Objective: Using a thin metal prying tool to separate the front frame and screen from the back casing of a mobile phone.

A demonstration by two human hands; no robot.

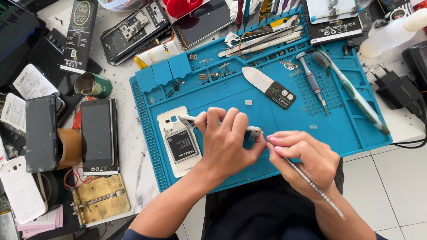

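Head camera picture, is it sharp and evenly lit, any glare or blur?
Head view: bright, even daylight with soft shadows; left hand, right hand and blue mat are sharp; a faint sheen shows on the dark phone screen; no motion blur.

Blue work mat (pixel 267 111), white back cover (pixel 171 129), green toothbrush (pixel 356 95)

A blue work mat (pixel 231 91) covers the middle of the surface. On it lie a white phone back with a battery (pixel 180 142) near its left edge, a flat pry tool (pixel 269 86) mid-mat, and a toothbrush (pixel 351 91) toward its right edge. A black phone (pixel 98 135) lies left of the mat, a brass clamp plate (pixel 100 199) at the surface's near edge.
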